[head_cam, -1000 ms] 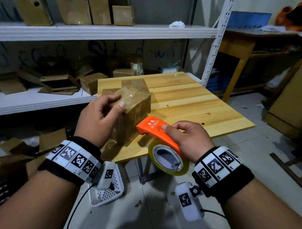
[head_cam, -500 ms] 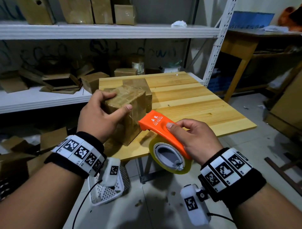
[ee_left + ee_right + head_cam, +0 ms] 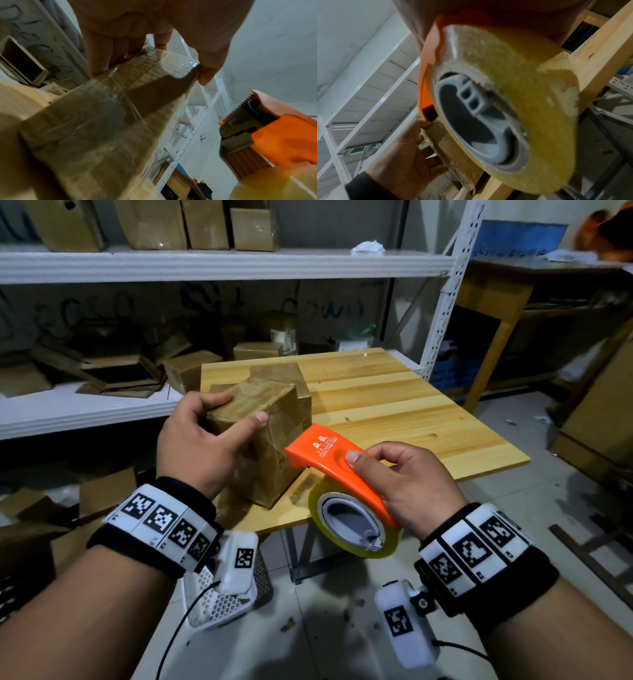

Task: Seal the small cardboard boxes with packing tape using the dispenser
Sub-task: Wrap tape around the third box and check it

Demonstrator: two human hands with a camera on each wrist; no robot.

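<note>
2 hands — box, orange dispenser marked "YA LONG".

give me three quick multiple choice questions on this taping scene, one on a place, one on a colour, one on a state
1. Where does the held cardboard box rest?
A. on the wooden table's near edge
B. on the floor
C. on the top shelf

2. What colour is the tape dispenser?
A. blue
B. orange
C. black

3. What is the left hand doing?
A. hanging idle
B. gripping the box
C. holding the tape roll

Answers:
1 A, the box's lower corner sits on the wooden table.
2 B, its body is orange.
3 B, thumb and fingers clasp the box; the right hand holds the dispenser.
</note>
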